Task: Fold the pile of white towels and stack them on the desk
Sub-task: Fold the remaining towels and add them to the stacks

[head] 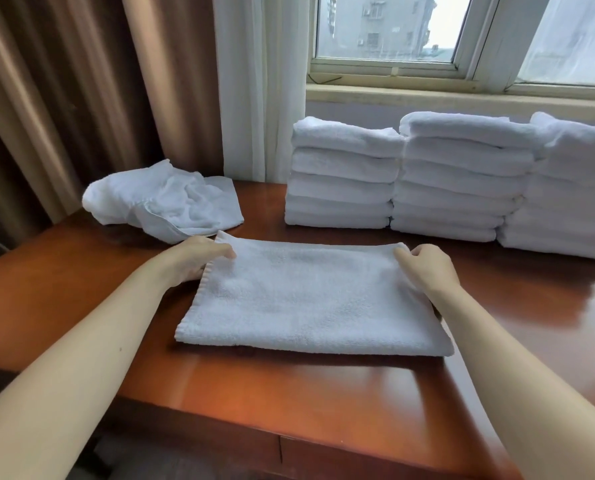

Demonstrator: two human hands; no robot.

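Late stage: three stacks stand on the worktop; left hand and right hand pinch far corners of a part-folded towel; a small pile remains.

We read the folded towel at centre as plain white with a faint bluish cast; its hem is the same white. Crumpled towel pile: same white, greyer in the creases. Left stack, middle stack and right stack of towels: all plain white, with grey shadow lines between layers. Desk: glossy reddish-brown wood, going orange where light hits it, with pale glare patches at right. Drape: brown, with tan and dark-brown vertical bands along its folds. Sheer curtain: off-white. Window frame: cream. Building outside: washed-out grey, as far as we can tell.
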